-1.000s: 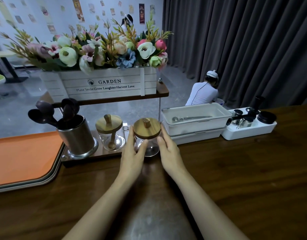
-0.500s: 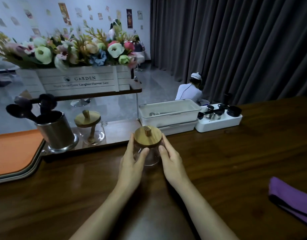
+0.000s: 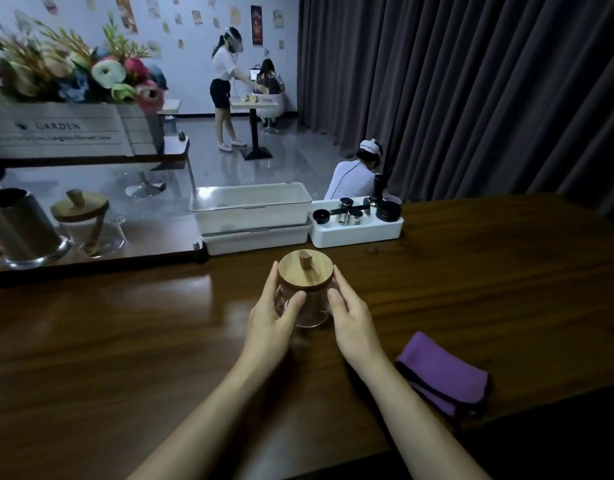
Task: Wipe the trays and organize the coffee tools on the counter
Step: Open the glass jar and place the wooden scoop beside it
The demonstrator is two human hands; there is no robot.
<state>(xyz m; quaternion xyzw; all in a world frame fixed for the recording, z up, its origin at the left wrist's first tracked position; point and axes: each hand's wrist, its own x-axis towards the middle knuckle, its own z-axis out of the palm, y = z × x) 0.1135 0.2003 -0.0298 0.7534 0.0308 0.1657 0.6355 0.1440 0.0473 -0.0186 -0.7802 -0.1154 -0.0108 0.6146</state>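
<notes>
A glass jar with a wooden lid point(image 3: 305, 274) stands on the dark wooden counter point(image 3: 471, 289), in front of the white trays. My left hand point(image 3: 272, 318) and my right hand point(image 3: 350, 315) hold it from either side, fingers curved round the glass. A second lidded glass jar point(image 3: 82, 220) and a steel utensil cup point(image 3: 16, 225) sit on the low wooden shelf base point(image 3: 153, 249) at the left. Two stacked white trays point(image 3: 253, 216) and a white tray of coffee tools point(image 3: 357, 221) stand at the counter's back. A folded purple cloth point(image 3: 444, 375) lies to my right.
A white flower box marked GARDEN point(image 3: 73, 129) sits on the shelf's upper board at the left. Behind the counter a person crouches by the dark curtain point(image 3: 357, 171), and another stands at a small table point(image 3: 226, 88) further back.
The jar has come off the shelf base and moved right and toward me onto the counter, both hands still on it. My view has swung right, bringing the purple cloth into sight.
</notes>
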